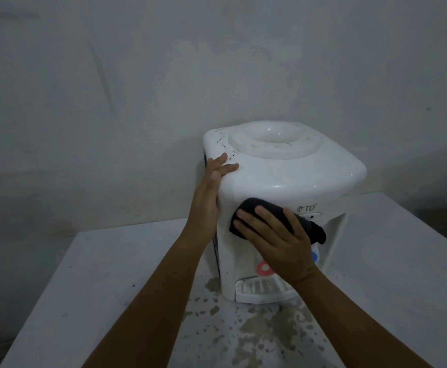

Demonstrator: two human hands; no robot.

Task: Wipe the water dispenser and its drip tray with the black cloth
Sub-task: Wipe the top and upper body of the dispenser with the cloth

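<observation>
Black cloth point(251, 208) under flat right hand point(275, 240) on dispenser point(283, 171).

Two bare forearms, no sleeves or jewellery visible.

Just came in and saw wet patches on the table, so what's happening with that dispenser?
A person is wiping the white water dispenser. The right hand presses the black cloth flat against the upper front panel, above the red tap. The left hand rests on the dispenser's left top corner, apparently to steady it. Dark specks still dot the top near that hand. The drip tray below looks untouched so far, and the table in front is splashed with stains.
</observation>
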